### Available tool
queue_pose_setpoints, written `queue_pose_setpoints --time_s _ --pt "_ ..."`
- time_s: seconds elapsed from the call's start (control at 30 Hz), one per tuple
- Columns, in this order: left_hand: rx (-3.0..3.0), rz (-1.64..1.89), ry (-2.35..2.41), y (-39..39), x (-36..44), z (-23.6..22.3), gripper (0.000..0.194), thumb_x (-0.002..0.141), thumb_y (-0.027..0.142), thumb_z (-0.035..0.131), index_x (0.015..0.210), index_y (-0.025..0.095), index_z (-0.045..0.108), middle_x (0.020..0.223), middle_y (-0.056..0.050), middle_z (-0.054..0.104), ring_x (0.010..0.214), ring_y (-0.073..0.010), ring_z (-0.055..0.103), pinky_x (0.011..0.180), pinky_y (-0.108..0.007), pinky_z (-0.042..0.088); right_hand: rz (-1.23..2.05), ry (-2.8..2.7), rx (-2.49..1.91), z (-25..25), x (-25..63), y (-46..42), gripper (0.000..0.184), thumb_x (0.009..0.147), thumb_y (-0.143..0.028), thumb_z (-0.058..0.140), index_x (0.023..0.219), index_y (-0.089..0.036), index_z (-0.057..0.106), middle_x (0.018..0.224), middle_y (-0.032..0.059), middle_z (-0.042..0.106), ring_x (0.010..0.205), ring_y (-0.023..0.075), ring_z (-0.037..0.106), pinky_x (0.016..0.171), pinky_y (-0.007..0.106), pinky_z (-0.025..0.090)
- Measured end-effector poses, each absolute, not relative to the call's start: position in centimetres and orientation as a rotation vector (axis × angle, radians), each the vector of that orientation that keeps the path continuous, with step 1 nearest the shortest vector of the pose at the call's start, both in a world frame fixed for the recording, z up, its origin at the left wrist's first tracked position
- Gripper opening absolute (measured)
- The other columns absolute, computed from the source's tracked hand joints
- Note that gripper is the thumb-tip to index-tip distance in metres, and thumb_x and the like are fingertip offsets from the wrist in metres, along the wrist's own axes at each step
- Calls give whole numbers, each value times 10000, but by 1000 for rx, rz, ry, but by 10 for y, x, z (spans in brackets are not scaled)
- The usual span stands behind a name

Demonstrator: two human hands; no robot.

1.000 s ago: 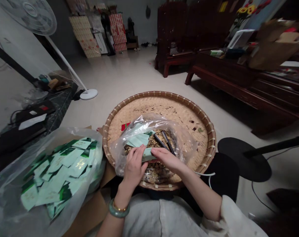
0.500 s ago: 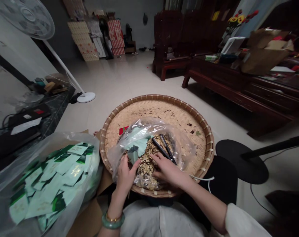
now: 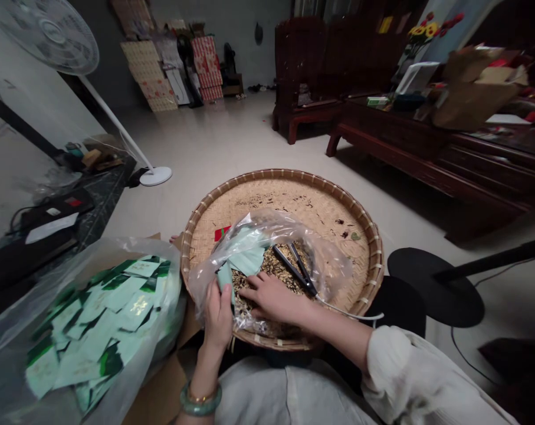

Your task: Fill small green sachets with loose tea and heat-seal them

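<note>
From my station, the head view looks down over a tiled floor that runs back to stacked cartons by the far wall. On the right stand a dark wooden chair and a low wooden table, with a cardboard box on the table. On the left, a white fan stands on the floor. In front of the person lies a round bamboo tray, and to its left a cardboard carton holds a clear bag full of pale green sachets. A second clear bag sits on the tray, slumped toward its near edge, holding dried leaf bits, more sachets and black tongs. A white cord runs from the tongs over the tray's right edge. A small red card lies on the weave by the bag's far left side. The left hand, with a green bangle on its wrist, is closed around one sachet, which stands upright at the bag's mouth near the tray's left edge. The right hand is open, its fingers spread and resting on the leaf bits, just beside the tongs.
</note>
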State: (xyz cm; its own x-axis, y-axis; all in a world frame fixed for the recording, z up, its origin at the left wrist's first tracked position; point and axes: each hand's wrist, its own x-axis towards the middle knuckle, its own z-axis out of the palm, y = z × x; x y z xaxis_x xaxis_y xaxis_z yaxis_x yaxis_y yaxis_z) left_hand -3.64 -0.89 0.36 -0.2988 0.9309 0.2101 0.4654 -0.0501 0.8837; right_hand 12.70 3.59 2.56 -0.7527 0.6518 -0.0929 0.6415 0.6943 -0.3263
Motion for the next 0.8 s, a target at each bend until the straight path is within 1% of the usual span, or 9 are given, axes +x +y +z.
queue_pose_setpoints --time_s 0.1,0.17,0.27,0.33,0.43,0.53,0.6,0.67,0.8 --pt "1360 1328 1785 -8 -37 6 438 852 449 493 1189 172 526 1209 -130 589 1178 -265 509 1050 -437 341 485 -2845 -1199 19 120 45 590 831 -439 600 1362 -244 430 1412 167 381 1216 365 396 908 493 433" --pt "1288 1359 1749 -8 -36 7 481 798 460 568 1166 152 522 1164 -140 606 1089 -258 569 965 -410 432 449 -2796 -1302 18 119 57 603 858 -439 560 1387 -198 396 1447 181 334 1252 376 360 946 488 409" --pt "1162 1424 1661 -7 -34 9 517 729 445 653 1123 140 516 1093 -136 632 930 -229 637 821 -361 518 427 -2707 -1415 22 120 74 516 915 -370 468 1371 -137 408 1341 197 452 1200 332 419 966 459 392" --pt "1100 1471 1623 -7 -32 11 514 696 425 689 1092 146 521 1060 -122 646 899 -216 648 808 -348 525 431 -2658 -1444 25 117 77 462 930 -353 428 1338 -137 446 1250 187 520 1142 312 459 943 454 403" --pt "1053 1504 1598 -6 -29 17 498 674 413 708 1059 150 533 1036 -107 657 927 -218 643 838 -346 518 446 -2695 -1323 23 108 70 495 899 -450 469 1324 -196 473 1312 160 485 1154 345 437 922 487 405" --pt "1052 1514 1595 -5 -28 22 479 677 406 705 1051 153 544 1027 -101 665 936 -222 643 842 -349 518 467 -2812 -1152 18 101 58 477 859 -506 520 1272 -268 536 1361 114 459 1202 371 387 949 538 359" --pt "1065 1510 1603 -5 -28 23 463 683 407 702 1040 156 548 1003 -93 672 917 -220 648 831 -350 522 469 -2871 -1060 17 104 54 385 861 -459 543 1185 -259 605 1245 114 547 1173 345 418 943 517 365" --pt "1075 1497 1607 -5 -28 23 464 685 416 700 1037 155 548 988 -90 673 902 -218 651 820 -348 524 461 -2898 -989 20 115 52 298 862 -383 567 1095 -218 649 1091 119 611 1094 305 478 904 455 401" --pt "1038 1470 1608 -5 -28 17 506 668 421 713 1057 152 533 1013 -102 664 907 -221 652 823 -355 524 483 -2859 -1046 28 151 51 179 835 -265 602 973 -176 673 1001 111 624 1016 265 517 876 396 419"
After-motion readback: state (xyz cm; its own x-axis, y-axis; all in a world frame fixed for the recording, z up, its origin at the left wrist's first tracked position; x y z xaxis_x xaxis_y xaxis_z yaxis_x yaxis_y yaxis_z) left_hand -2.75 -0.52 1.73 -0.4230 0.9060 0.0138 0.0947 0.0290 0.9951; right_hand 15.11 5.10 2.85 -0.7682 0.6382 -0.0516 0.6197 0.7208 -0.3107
